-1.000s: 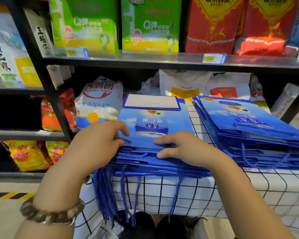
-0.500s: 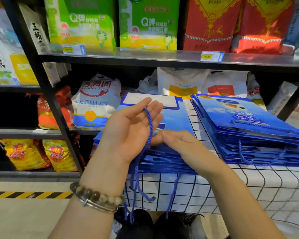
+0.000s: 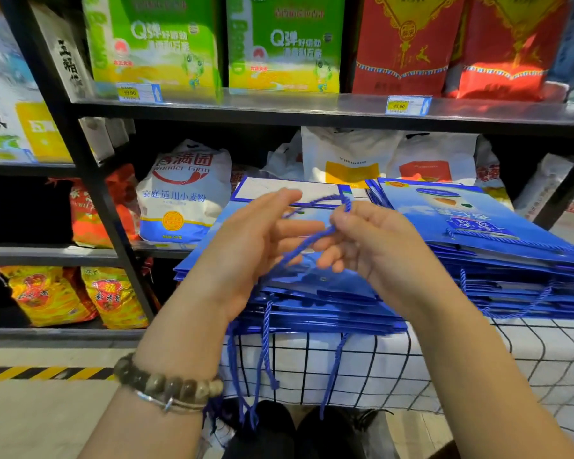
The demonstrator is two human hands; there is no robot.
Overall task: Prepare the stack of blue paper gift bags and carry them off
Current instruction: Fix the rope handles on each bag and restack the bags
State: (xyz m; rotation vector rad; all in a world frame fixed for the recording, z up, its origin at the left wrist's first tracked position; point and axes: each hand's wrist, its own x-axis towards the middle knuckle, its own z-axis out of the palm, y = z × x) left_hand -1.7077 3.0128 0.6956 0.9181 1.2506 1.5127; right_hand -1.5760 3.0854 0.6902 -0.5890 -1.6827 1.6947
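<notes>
1. Two hands are up over the near stack (image 3: 312, 294) of blue bags, both on one blue cord (image 3: 307, 246).
2. L hand (image 3: 256, 246): mostly open, palm turned inward, fingers near straight; cord lies across palm & fingers, no clamp that I can make out; bead bracelet (image 3: 166, 385) on the wrist.
3. R hand (image 3: 375, 241): fingers curled; thumb & forefinger pinch the cord at the top of its loop.
4. Stacks: 2; near stack lies flat on the checked cloth (image 3: 362, 366) at its front edge, under the hands; right stack (image 3: 478, 236) just beside it, same cloth.
5. Other cords from the near stack hang over the cloth edge; several, exact no. unclear.
6. Shelves behind: 2 green boxes (image 3: 156, 44); 2 red packs (image 3: 408, 44); 1 white flour sack (image 3: 183, 193); 2 yellow bags (image 3: 47, 293) low left; 2 price tags (image 3: 405, 106).
</notes>
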